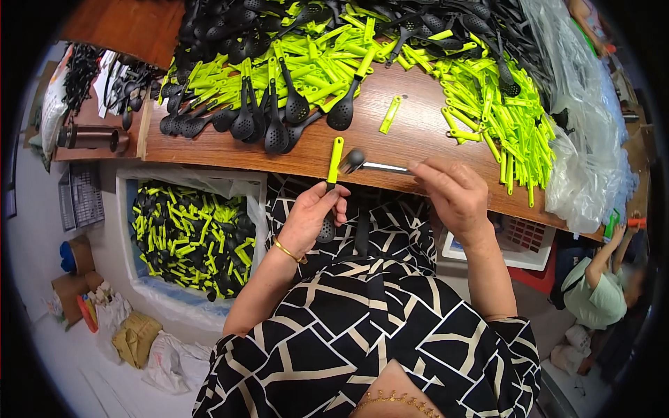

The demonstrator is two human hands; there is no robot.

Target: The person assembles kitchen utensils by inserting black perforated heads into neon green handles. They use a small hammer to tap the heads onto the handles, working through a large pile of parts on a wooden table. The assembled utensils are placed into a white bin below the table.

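Observation:
My left hand [315, 212] is closed round the black neck of a slotted spoon [326, 231], its perforated head hanging down and its lime-green handle [336, 157] pointing up. In my right hand [456, 194] is the end of a small hammer [387, 167] with a shiny metal shaft. Its dark, rounded head lies just right of the green handle; whether the two touch I cannot tell. A loose lime-green handle [391, 115] lies on the wooden table [411, 136] beyond my hands. Several finished-looking black spoons [277, 134] with green handles lie at the table's near left.
Heaps of green handles [488, 104] and black utensil heads [446, 21] cover the far table. Below left stands a lined box [191, 244] full of green-and-black utensils. Clear plastic sheeting [571, 160] hangs at the right edge. Another person [596, 292] works at far right.

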